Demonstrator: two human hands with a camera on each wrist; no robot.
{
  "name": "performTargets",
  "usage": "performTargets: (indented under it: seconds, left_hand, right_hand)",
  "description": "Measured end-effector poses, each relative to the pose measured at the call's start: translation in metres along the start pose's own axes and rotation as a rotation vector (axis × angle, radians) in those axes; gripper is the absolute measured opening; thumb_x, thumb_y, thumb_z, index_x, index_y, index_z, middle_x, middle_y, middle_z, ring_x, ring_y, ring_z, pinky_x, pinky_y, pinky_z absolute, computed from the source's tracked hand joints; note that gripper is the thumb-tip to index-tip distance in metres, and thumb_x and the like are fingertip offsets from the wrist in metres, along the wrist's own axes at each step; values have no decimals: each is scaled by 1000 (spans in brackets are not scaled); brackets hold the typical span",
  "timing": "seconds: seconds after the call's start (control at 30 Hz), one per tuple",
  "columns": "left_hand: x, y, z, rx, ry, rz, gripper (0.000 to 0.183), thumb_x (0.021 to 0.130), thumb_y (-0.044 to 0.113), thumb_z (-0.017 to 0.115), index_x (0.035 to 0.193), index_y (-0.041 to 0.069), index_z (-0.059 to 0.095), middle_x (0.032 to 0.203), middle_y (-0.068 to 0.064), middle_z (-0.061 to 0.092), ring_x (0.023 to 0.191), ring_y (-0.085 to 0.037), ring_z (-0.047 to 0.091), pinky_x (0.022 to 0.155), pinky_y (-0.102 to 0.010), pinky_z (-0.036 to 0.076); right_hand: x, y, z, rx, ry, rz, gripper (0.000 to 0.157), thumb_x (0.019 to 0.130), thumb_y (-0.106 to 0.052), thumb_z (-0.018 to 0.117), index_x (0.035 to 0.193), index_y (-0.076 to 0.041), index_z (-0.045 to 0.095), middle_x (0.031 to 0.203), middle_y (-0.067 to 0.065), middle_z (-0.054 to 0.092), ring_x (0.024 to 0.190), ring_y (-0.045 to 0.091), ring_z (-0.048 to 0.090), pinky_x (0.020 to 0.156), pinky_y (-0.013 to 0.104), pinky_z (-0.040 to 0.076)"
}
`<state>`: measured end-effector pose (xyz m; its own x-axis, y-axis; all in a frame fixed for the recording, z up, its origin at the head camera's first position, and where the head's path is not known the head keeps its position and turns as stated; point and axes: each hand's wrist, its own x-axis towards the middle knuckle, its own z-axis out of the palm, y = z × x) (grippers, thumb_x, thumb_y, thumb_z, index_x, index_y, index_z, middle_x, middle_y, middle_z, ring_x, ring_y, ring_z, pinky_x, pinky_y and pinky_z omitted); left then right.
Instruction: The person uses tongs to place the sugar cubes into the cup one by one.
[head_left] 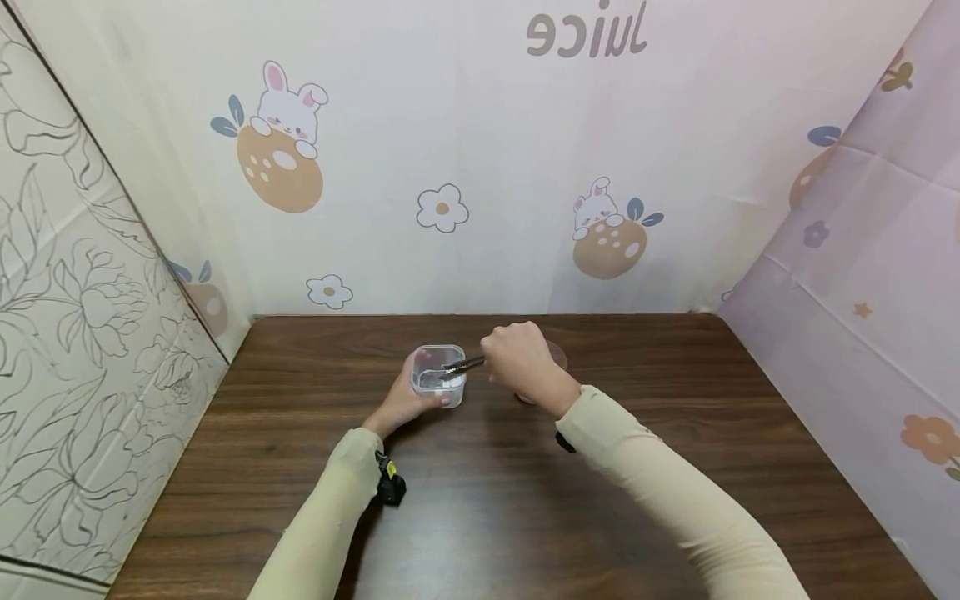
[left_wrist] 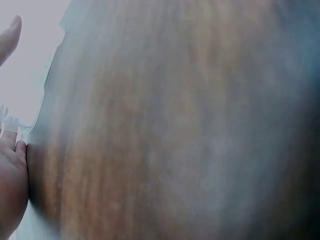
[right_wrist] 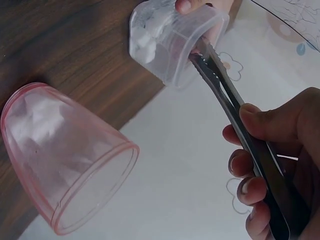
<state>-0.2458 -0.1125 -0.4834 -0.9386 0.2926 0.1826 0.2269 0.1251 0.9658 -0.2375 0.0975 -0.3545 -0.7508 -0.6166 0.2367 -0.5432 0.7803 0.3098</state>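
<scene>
My left hand [head_left: 400,403] grips a small clear plastic container [head_left: 454,395] by its sides, the thumb along the near wall. Soft white lumps [right_wrist: 145,44] show near the container's bottom in the right wrist view. With my right hand [head_left: 523,358] I hold a pair of metal tongs [right_wrist: 227,102], thumb on one arm and fingers curled round the other. Their toothed tips reach in over the container's rim, close together. A see-through pink cup [right_wrist: 62,145] stands upright beside the container, mostly hidden behind my right hand in the head view.
Beneath everything is a dark wood-grain table [head_left: 480,517]. A white curtain [head_left: 480,125] with bunny and flower prints hangs right behind its far edge. Patterned panels [head_left: 82,333] rise on the left, and a pale printed sheet [head_left: 847,333] on the right.
</scene>
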Motion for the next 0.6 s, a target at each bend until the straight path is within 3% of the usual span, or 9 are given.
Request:
performTargets:
  seconds: [0.37, 0.6]
  left_hand:
    - [-1, -1, -1, -10, -3, 13, 95, 68, -8, 78, 143, -13, 18, 137, -38, 33, 123, -52, 36, 106, -56, 26]
    - [0, -4, 0, 10, 6, 1, 96, 68, -7, 79, 143, -12, 19, 137, -36, 35, 123, -49, 37, 106, -55, 27]
  right_hand:
    - [13, -9, 9, -29, -6, -63, 28, 64, -18, 78, 53, -18, 52, 51, -4, 47, 44, 11, 36, 39, 32, 40]
    - [19, -17, 14, -61, -35, -78, 24, 64, -29, 83, 60, -18, 62, 58, -2, 58, 45, 14, 46, 44, 33, 45]
